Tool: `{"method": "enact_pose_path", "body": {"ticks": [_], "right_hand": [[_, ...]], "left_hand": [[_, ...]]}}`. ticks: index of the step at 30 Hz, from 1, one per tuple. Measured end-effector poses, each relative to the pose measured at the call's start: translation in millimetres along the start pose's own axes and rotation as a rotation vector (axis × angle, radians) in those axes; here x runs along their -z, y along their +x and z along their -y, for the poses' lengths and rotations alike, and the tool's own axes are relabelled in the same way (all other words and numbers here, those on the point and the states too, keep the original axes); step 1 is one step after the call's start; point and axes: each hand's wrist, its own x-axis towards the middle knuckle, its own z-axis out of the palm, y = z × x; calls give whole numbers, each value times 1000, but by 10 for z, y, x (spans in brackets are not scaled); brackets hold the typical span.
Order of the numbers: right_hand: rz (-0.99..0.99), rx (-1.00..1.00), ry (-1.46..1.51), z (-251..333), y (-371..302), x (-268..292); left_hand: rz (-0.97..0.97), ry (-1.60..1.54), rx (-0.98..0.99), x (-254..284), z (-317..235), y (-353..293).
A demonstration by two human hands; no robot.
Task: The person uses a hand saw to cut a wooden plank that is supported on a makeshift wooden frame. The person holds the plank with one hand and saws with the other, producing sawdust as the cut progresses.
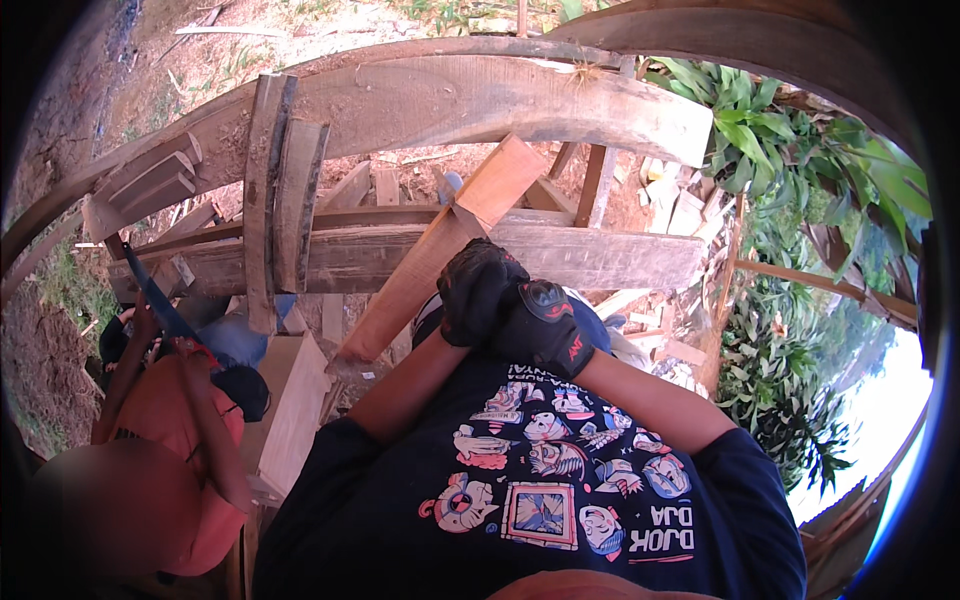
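Observation:
My left hand and my right hand, both in black work gloves with red marks, meet in front of my dark printed shirt. The left fingers are curled in. My right hand presses against it, its fingers bent and partly hidden. Whether anything lies between them does not show. Just beyond my left hand, a sawn wooden board slants across a horizontal beam. A lighter orange wood piece lies in line with the board's far end.
A thick plank spans the far side, with two short upright boards crossing at left. A co-worker in a coral shirt holds a handsaw at my left, beside a squared timber. Wood scraps and leafy plants are at right.

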Motion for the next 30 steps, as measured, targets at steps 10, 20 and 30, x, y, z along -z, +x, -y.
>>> {"method": "enact_pose_path", "body": {"ticks": [10,20,30], "right_hand": [[-10,64,-69,64,217,-12],[28,107,104,285,443,173],[93,142,37,487,414,379]], "left_hand": [[-28,-1,121,118,11,163],[-110,-172,323,9,332,22],[-248,-246,233,108,182,167]]}}
